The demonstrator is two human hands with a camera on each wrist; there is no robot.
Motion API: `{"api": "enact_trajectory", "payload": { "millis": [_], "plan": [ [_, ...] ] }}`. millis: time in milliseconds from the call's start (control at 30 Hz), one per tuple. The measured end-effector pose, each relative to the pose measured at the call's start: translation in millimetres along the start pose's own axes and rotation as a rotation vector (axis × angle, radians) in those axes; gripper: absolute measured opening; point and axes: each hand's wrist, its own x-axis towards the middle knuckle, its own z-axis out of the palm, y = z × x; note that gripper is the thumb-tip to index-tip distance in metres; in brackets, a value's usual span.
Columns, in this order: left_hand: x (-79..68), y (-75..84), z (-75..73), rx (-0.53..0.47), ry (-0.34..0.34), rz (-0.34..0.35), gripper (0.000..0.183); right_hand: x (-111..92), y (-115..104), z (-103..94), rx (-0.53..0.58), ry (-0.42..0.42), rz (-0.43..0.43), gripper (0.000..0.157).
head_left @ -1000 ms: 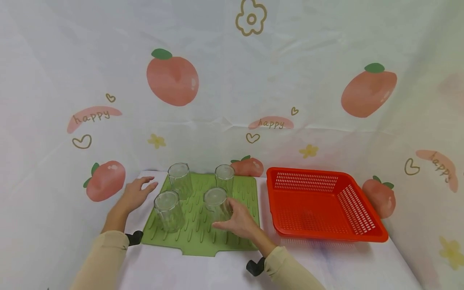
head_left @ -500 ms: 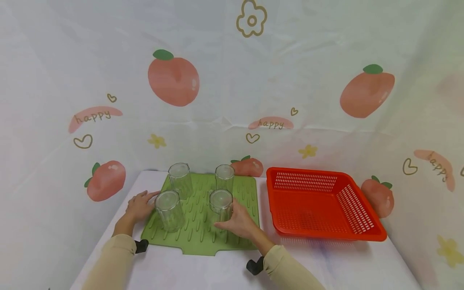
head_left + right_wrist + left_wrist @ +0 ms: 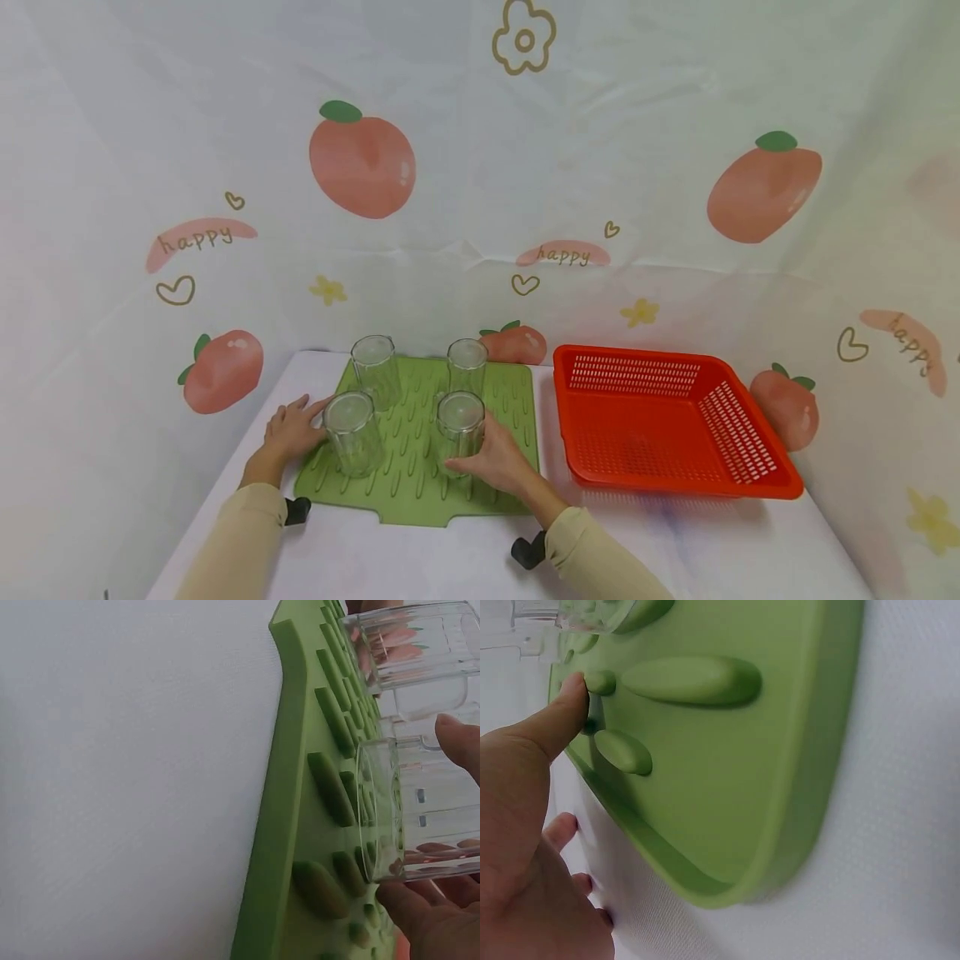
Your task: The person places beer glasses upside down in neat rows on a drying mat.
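Several clear glass mugs stand upside down on a green drying mat (image 3: pixel 412 508) with raised ridges. My right hand (image 3: pixel 498 458) holds the front right mug (image 3: pixel 459 437), thumb on one side and fingers on the other. In the right wrist view this mug's rim (image 3: pixel 379 817) is down at the ridges. My left hand (image 3: pixel 292 429) lies at the mat's left edge, beside the front left mug (image 3: pixel 354 437). In the left wrist view the thumb (image 3: pixel 562 716) reaches over the mat, and the other fingers rest outside it on the white cloth.
Two more upturned mugs stand at the back of the mat, one at left (image 3: pixel 377 375) and one at right (image 3: pixel 467 367). A red plastic basket (image 3: pixel 675 483) sits right of the mat. Behind rises a fruit-printed white curtain (image 3: pixel 465 167).
My left hand has come down from above the table to the mat's left edge. The front right mug has shifted slightly right and now looks more upright, my right hand still around it.
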Motion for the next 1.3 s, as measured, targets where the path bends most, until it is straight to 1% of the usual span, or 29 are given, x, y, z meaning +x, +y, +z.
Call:
{"api": "enact_trajectory", "payload": {
  "millis": [167, 300, 400, 567, 767, 1067, 1233, 1300],
  "plan": [
    [-1.7, -0.6, -0.3, 0.002, 0.002, -0.006, 0.063, 1, 5, 5.1, -0.007, -0.005, -0.032, 0.083],
    [-1.9, -1.0, -0.5, 0.003, 0.016, -0.009, 0.062, 2, 8, 6.8, -0.011, -0.012, -0.080, 0.086],
    [-1.1, -0.2, 2.2, -0.004, 0.021, -0.008, 0.062, 1, 11, 5.6, -0.015, -0.013, -0.097, 0.088],
    [1.2, 2.8, 6.8, -0.014, 0.019, -0.014, 0.061, -1, 14, 3.9, -0.015, -0.012, -0.073, 0.091],
    [2.3, 5.6, 7.1, -0.012, 0.025, -0.010, 0.062, -3, 14, 4.3, -0.039, -0.013, -0.027, 0.091],
    [4.5, 5.2, 8.5, -0.009, 0.036, -0.002, 0.061, -7, 4, 2.9, -0.098, -0.015, 0.028, 0.088],
    [4.1, 3.9, 8.3, -0.004, 0.045, 0.003, 0.061, -9, -3, 0.7, -0.085, -0.009, 0.055, 0.093],
    [4.5, 2.6, 8.2, 0.020, 0.058, 0.010, 0.061, -10, -7, -1.8, -0.086, -0.007, 0.054, 0.098]
  ]
}}
